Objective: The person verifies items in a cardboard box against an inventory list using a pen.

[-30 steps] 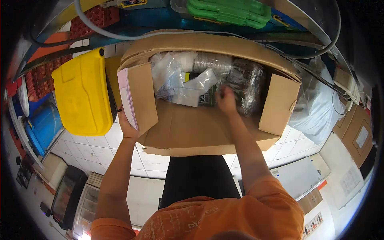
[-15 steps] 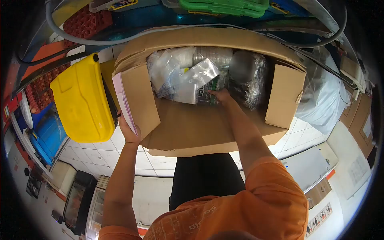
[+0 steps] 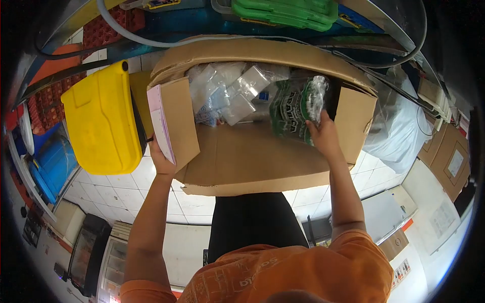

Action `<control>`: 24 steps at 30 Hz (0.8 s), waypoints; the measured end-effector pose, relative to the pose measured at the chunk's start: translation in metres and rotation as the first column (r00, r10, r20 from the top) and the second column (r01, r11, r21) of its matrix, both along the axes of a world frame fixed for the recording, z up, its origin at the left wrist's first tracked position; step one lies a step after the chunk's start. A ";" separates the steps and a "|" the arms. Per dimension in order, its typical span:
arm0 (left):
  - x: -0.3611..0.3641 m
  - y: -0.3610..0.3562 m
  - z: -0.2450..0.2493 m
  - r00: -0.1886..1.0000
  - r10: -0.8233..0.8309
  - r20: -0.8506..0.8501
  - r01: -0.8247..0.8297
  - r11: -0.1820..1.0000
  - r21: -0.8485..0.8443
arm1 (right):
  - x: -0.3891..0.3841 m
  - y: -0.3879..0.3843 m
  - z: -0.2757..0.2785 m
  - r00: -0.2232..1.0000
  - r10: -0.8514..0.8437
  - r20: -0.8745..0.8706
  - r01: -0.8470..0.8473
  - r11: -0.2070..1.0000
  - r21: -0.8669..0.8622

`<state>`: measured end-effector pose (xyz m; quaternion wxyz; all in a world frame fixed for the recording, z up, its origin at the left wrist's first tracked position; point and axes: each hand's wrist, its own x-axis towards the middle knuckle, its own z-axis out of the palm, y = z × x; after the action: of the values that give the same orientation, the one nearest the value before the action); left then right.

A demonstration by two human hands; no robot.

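A large open cardboard box (image 3: 252,156) lies in front of me with clear plastic bags and packages (image 3: 242,91) inside. At its left flap, my left hand (image 3: 162,157) is closed on a pad of white and pink papers (image 3: 160,123) and a dark pen. My right hand (image 3: 325,135) grips a clear plastic package with green and white print (image 3: 292,112) on the right side of the box, its fingers closed at the package's right edge.
A yellow lid or bin (image 3: 103,123) stands left of the box. Egg trays (image 3: 48,106) and a blue container (image 3: 55,161) are farther left. A white plastic bag (image 3: 399,131) hangs at the right. Green-lidded containers (image 3: 285,12) sit behind, and a grey cable crosses above the box.
My right hand has moved right and taken hold of the green-printed package, shifting it right and turning it. My left hand still holds the papers. The view has shifted slightly.
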<state>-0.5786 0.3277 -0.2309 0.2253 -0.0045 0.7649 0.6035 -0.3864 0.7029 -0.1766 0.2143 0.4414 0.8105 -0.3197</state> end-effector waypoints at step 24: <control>-0.004 0.006 0.014 0.911 -0.327 -0.250 0.226 0.905 -0.361 | -0.020 0.010 0.092 0.912 0.283 0.297 -0.376 0.867 0.328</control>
<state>-0.5828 0.3337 -0.2170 0.1849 0.1616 0.8716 0.4242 -0.4061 0.7132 -0.0841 0.2730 0.3634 0.8887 -0.0604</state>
